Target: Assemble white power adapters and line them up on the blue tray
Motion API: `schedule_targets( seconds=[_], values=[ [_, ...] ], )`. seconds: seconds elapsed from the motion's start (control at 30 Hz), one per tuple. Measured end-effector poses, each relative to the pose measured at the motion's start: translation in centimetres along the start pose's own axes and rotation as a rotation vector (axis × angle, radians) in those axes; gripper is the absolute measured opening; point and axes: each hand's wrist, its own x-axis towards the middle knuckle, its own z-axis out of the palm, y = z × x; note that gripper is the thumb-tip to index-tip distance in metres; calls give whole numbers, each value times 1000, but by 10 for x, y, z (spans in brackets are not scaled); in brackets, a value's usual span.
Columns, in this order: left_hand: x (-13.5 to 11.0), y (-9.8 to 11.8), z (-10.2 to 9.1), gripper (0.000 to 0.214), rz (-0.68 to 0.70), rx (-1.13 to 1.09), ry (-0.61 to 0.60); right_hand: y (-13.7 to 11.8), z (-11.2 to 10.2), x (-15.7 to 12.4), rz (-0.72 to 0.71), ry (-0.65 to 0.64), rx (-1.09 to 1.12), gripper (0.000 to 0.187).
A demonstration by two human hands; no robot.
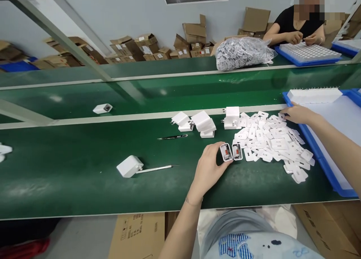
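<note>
- Left hand (208, 165): thumb and fingers clamped on a white housing (226, 152), pinched at its left side; open end up toward the camera, metal and orange-red parts visible inside.
- Housing's opening: rounded oblong, long axis runs roughly near-to-far, top leaning a bit left.
- Second housing (237, 152): same kind, just right of the held one, opening also up, long axis near parallel. Can't tell if the thumb touches it too.
- Right hand (300, 114): reaches in over the blue tray (318, 153), fingers pointing left, at the far right edge of the loose white plates (278, 143). Fingertips at a small plate (282, 117); can't tell if they're pinched on it or just touching.
- Key relation: both housings lie left of the right hand and nearer the wearer, with the plate pile between. Left hand is nearer the housings, right hand nearer the far-side plates.
- Plates: scattered flat, overlapping, slots at mixed angles, so judging by that, each one's long axis needs its own turn to match an opening.
- Beyond the left hand: white blocks (203, 121), some with prongs; black tweezers (172, 137) lie left of them.
</note>
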Motion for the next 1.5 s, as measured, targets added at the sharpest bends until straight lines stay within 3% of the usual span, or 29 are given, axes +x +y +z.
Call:
schedule_targets(
  seconds=[0.1,0.2,0.37,0.47,0.53,0.6,0.7,0.8,0.93,1.07,1.17,1.27,1.33,1.4,1.5],
  values=[
    [-13,7,-9,42,19,-143,108,-5,-9,-4,74,-115,65,25],
    [-26,11,-15,46,-12,-398,121,-9,-17,-8,147,-151,150,28],
    [-37,9,-14,48,9,-750,171,-23,-34,-7,245,-58,321,11],
    [-35,13,-10,50,72,-763,192,-59,-58,-13,260,48,460,9],
    [-31,19,-8,50,113,-729,175,-102,-78,-25,201,156,607,12],
    [-26,28,-5,48,133,-660,142,-153,-96,-42,72,328,895,15],
    [-20,38,-1,53,141,-545,138,-219,-108,-65,-267,242,961,13],
    [-21,44,0,66,160,-495,148,-251,-102,-75,-467,126,870,14],
    [-28,44,-4,75,229,-458,119,-251,-89,-75,-484,91,831,18],
    [-30,42,-7,76,315,-380,141,-244,-80,-75,-372,41,874,27],
    [-28,43,-10,71,451,-239,132,-239,-74,-74,-322,-198,1073,57],
    [-24,45,-13,67,593,-113,93,-236,-70,-75,-371,-391,1198,64],
    [-21,46,-13,66,573,-121,165,-236,-68,-78,-356,-294,1270,59],
    [-18,47,-9,68,472,-232,263,-238,-66,-81,-312,-80,1328,55],
    [-15,49,0,59,271,-513,231,-244,-63,-84,-285,164,1331,49]
  ],
)
